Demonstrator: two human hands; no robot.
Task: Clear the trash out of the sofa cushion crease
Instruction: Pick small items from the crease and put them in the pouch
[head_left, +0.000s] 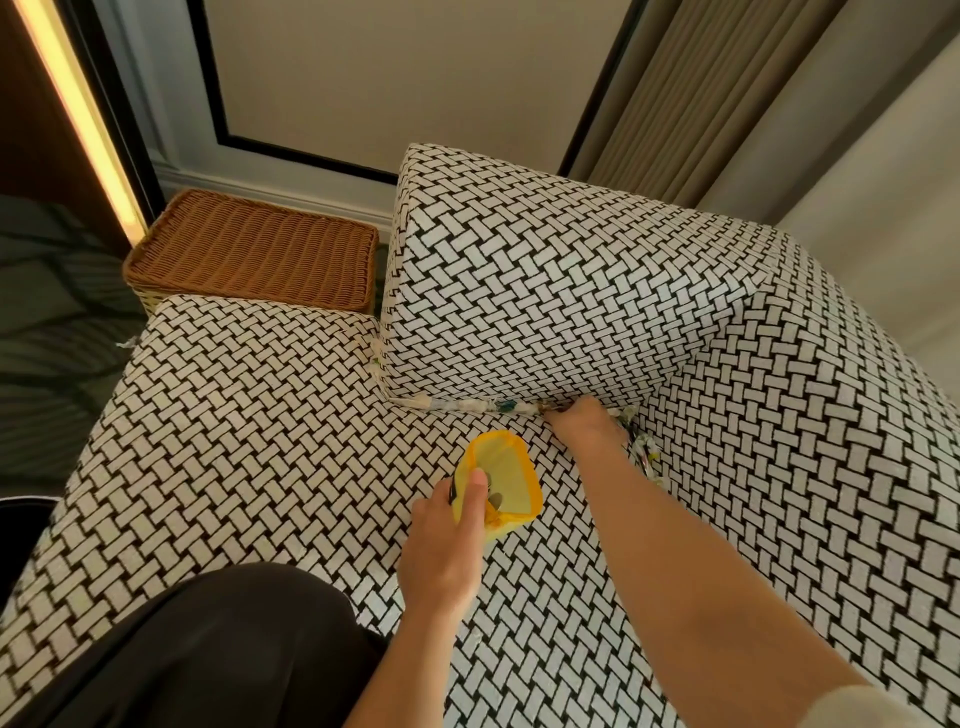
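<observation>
The left hand holds a small yellow bag. The thumb lies over the near rim and the fingers curl round the outside, so the bag's mouth stays open and faces up. Some small bits lie inside the bag, right by the thumb, but they are too small to name.

The right hand is just past the bag, a little to its right. Its fingertips are pushed into the crease where the back cushion meets the seat cushion. The fingers are hidden in there, so I cannot tell if they are pinching anything or are spread.

The trash sits in that crease. It is a line of crumpled paper and wrapper scraps with bits of blue and green, and it runs away to the left from the right hand's fingers. More scraps are stuck in the fold just to the right of the right wrist.

Both cushions have a black and white woven pattern. Far past both hands, off to the left, stands a brown wicker basket. Near the left arm is a lap in dark cloth.
</observation>
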